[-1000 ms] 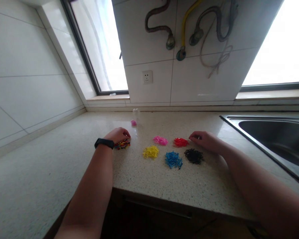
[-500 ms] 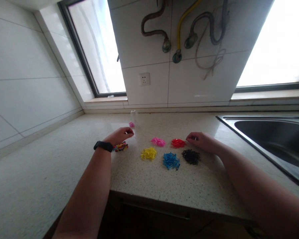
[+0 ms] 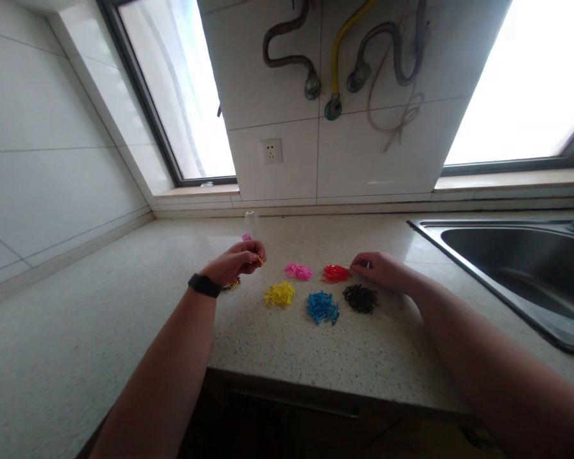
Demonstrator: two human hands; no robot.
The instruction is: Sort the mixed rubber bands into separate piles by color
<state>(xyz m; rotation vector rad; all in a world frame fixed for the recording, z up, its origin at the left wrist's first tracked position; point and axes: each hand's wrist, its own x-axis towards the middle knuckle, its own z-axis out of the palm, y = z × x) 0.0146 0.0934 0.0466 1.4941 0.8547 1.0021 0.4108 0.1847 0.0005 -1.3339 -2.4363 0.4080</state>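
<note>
My left hand (image 3: 242, 262), with a black band on its wrist, is closed in a pinch on a small yellow rubber band (image 3: 261, 260). Partly hidden under it lies a mixed-colour pile of rubber bands (image 3: 232, 285). My right hand (image 3: 374, 268) rests on the counter with its fingers curled together, at the right edge of the red pile (image 3: 335, 273); what its fingertips hold, if anything, is hidden. Between the hands lie the pink pile (image 3: 298, 271), the yellow pile (image 3: 280, 294), the blue pile (image 3: 323, 308) and the black pile (image 3: 360, 298).
Behind my left hand stands a clear container (image 3: 251, 221) with something pink (image 3: 247, 237) beside its base. A steel sink (image 3: 435, 239) is set into the counter (image 3: 268, 341) on the right. Hoses (image 3: 335, 60) hang on the tiled wall above a socket (image 3: 271, 151).
My left hand has lifted off the mixed pile and moved right, with a yellow rubber band now showing in its fingertips. My right hand stays beside the red pile. The view shifts slightly.
</note>
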